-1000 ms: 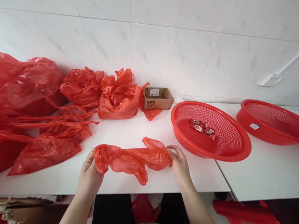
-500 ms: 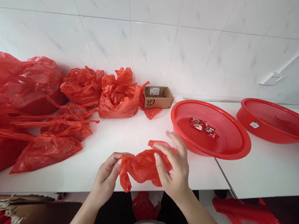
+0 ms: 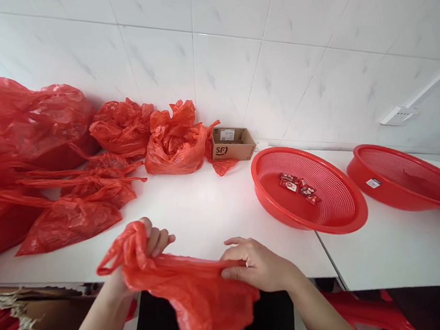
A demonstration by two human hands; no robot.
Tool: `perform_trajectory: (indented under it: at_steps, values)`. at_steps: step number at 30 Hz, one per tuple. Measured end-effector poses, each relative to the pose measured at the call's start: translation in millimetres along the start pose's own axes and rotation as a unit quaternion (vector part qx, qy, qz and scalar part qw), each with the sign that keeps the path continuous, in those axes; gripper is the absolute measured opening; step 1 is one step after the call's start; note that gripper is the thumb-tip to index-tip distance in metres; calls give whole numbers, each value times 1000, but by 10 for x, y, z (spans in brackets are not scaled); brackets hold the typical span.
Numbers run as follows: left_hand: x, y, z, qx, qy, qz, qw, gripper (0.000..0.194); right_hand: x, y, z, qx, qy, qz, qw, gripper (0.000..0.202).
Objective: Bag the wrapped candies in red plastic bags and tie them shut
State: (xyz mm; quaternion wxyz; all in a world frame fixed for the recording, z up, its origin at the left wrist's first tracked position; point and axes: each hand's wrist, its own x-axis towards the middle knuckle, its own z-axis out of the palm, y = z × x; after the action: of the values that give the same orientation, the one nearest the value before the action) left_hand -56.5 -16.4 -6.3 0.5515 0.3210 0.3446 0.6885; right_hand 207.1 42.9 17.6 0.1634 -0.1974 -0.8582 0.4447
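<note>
A thin red plastic bag (image 3: 200, 293) stretches between my two hands above the front edge of the white table. My left hand (image 3: 155, 239) is closed round its gathered, looped end, and part of the bag hangs over that wrist. My right hand (image 3: 251, 264) pinches the bag's upper edge between thumb and fingers. The rest of the bag droops over my lap. Further right, a red perforated basket (image 3: 270, 203) holds several small wrapped packets (image 3: 299, 187).
Red bags (image 3: 72, 218) lie on the left, with fuller ones (image 3: 177, 148) along the wall. Behind stands a small cardboard box (image 3: 234, 148). A second red basket (image 3: 388, 194) is at the far right, a red stool (image 3: 384, 318) below it, an open carton (image 3: 50, 309) lower left.
The crumpled bag is now pulled out wide and hangs lower. My left hand has moved left, and my right hand has come down and closed on the bag's edge.
</note>
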Motion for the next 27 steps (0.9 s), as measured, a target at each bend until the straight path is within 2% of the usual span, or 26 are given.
perform_trajectory:
  at_steps: [1,3,5,7,9,11,13,15,18,22,25,27]
  values:
    - [20,37,-27,-16,5,0,1000,35,-19,5,-55,-22,-7,6,1000,32]
    - [66,111,-85,28,4,17,999,38,-47,11,-148,-67,2,28,997,43]
    - [122,193,-127,123,-9,30,992,39,-57,13,-207,-118,43,47,991,48]
    - [175,286,-111,254,-14,47,966,39,-46,12,-223,-183,95,61,977,50]
    - [209,369,-7,386,3,92,918,36,-15,10,-193,-255,140,65,954,49]
    - [212,399,172,499,9,168,850,30,29,6,-131,-313,170,56,933,43]
    - [190,335,374,563,-32,231,793,25,73,0,-61,-345,194,33,918,37]
    - [165,175,542,618,-107,251,738,23,108,-4,-6,-354,216,2,910,31]
    - [166,-155,659,699,-167,207,664,24,126,5,40,-346,267,-35,899,30]
    - [257,-509,588,780,-186,135,582,41,81,13,73,-310,302,-62,899,29]
    - [390,-591,409,832,-165,89,523,29,-9,-6,74,-292,287,-85,908,30]
    - [500,-519,246,852,-132,69,502,13,-100,7,36,-283,288,-92,910,32]
